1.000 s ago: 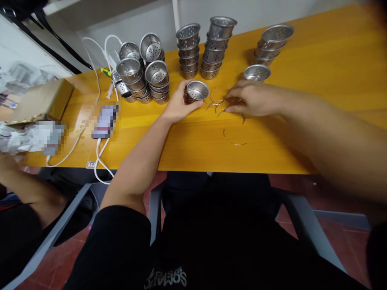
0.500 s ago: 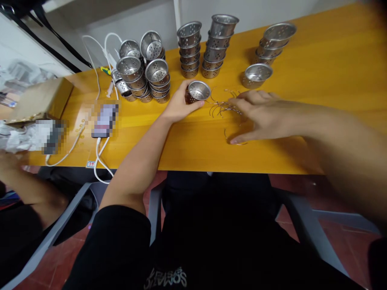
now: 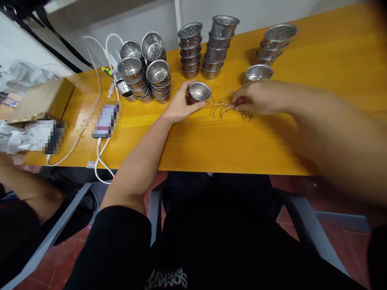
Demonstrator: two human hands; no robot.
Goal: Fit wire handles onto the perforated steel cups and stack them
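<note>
Cup of perforated metal point(image 3: 200, 92) sits mouth up at your left hand, in front of the two tall stacks; whether its base bears on the table point(image 3: 196, 149) cannot be confirmed. Your left hand point(image 3: 180, 105) is closed around its left side, thumb along the near wall and fingers behind, a hold that appears meant to steady the cup while leaving its mouth unobstructed.

Curved wires point(image 3: 223, 109) lie in a loose, overlapping heap just right of the cup, within easy reach of both hands. Your right hand point(image 3: 254, 97) is at the heap's right end, thumb and fingers drawn close together; you may be pinching a wire, but the fingertips do not show it clearly.

Beyond your right hand stands a single cup point(image 3: 259, 72), with a short stack point(image 3: 273, 45) behind it. Two tall stacks point(image 3: 190, 52) rise side by side beyond your held cup. Clustered cups point(image 3: 142, 78) stand further left, nested, presumably to save room. A phone point(image 3: 105, 121) with a white cable lies nearer you, well apart from the wires.
</note>
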